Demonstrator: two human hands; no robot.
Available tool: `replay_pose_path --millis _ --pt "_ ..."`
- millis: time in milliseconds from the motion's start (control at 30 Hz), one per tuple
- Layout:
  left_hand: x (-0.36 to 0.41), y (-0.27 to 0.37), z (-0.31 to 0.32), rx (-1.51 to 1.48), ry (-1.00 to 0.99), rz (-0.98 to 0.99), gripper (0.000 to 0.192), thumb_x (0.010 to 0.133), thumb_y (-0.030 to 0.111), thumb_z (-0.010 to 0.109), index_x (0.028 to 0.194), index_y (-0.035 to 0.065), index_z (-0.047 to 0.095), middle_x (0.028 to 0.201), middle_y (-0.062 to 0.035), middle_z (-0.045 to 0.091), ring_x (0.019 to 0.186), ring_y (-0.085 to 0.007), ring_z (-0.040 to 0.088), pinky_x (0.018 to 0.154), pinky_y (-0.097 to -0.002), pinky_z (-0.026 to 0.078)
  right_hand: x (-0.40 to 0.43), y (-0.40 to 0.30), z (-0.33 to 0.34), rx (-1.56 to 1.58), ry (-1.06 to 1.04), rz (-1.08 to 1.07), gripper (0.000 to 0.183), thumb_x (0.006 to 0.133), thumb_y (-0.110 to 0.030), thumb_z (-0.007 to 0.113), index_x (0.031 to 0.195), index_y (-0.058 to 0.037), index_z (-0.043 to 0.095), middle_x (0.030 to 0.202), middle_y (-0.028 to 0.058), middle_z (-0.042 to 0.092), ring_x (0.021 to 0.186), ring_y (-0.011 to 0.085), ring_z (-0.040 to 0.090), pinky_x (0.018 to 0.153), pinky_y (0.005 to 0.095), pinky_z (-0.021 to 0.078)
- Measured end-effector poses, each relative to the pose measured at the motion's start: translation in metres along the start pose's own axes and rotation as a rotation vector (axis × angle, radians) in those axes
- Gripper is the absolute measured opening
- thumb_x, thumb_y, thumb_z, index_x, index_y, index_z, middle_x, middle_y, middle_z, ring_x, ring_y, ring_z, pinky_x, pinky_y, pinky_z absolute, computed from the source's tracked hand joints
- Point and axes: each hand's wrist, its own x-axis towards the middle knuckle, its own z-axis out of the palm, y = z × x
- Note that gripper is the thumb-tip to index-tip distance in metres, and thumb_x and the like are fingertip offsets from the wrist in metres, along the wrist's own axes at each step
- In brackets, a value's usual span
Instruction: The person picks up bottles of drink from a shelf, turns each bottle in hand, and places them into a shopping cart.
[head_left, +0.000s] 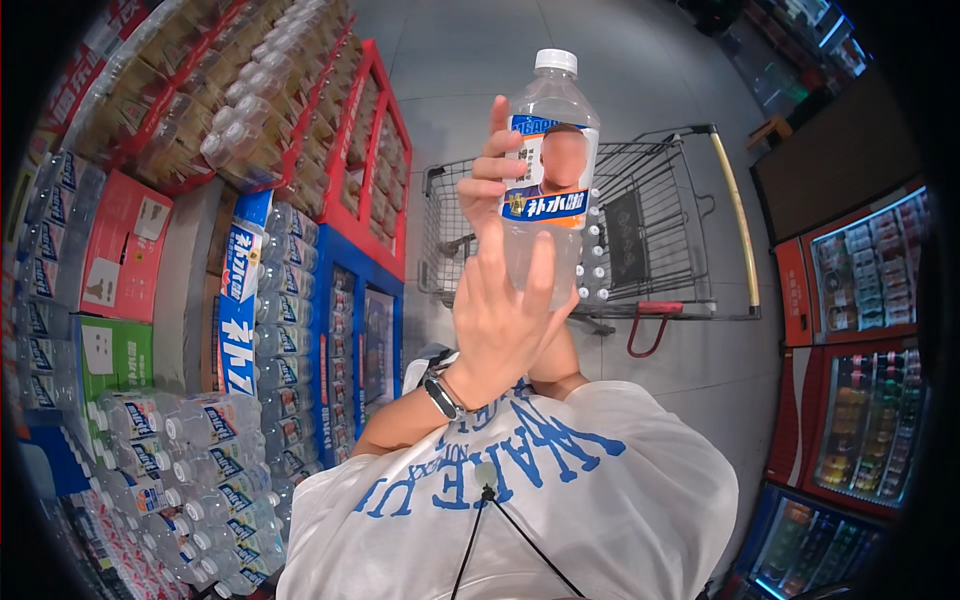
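Note:
A clear plastic bottle (551, 165) with a white screw cap is upright in front of my chest. Its blue, white and orange label bears writing and a printed portrait. My right hand (487, 172) holds it from behind, with fingers curled around the bottle's left side; the palm and thumb are hidden. Over the front of the bottle's lower part lies my left hand (506, 292), fingers spread and a banded watch (442, 397) on the wrist. Whether this hand grips the bottle or only touches it is unclear. Both forearms are crossed close together.
Beyond the bottle stands a wire shopping cart (675, 225) holding several capped bottles (598, 274). Stacked bottled drinks (285, 322) and a red display rack (367, 150) line the left side. On the right are glass-door drink coolers (866, 427). Grey tiled floor (675, 367) shows between.

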Motion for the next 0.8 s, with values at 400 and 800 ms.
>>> replay_pose_path --millis 400,800 --pt "0.046 0.001 0.051 0.080 -0.021 -0.021 0.080 0.070 0.025 0.085 0.137 0.0095 0.044 0.129 -0.0297 0.049 0.088 -0.0376 0.060 0.069 -0.0408 0.054 0.022 -0.064 -0.039 0.118 0.003 0.004 0.102 0.077 -0.058 0.073 0.154 -0.0093 0.025 0.129 0.0047 0.058 0.107 0.0169 0.061 0.088 0.0326 0.0449" --pt "0.084 -0.019 0.106 0.142 -0.121 -0.075 0.080 0.071 0.027 0.084 0.138 0.0101 0.044 0.129 -0.0274 0.050 0.090 -0.0357 0.060 0.071 -0.0402 0.054 0.058 -0.093 -0.012 0.295 0.771 -0.431 0.101 0.077 -0.055 0.075 0.152 -0.0069 0.027 0.129 0.0057 0.058 0.105 0.0176 0.061 0.087 0.0323 0.0455"
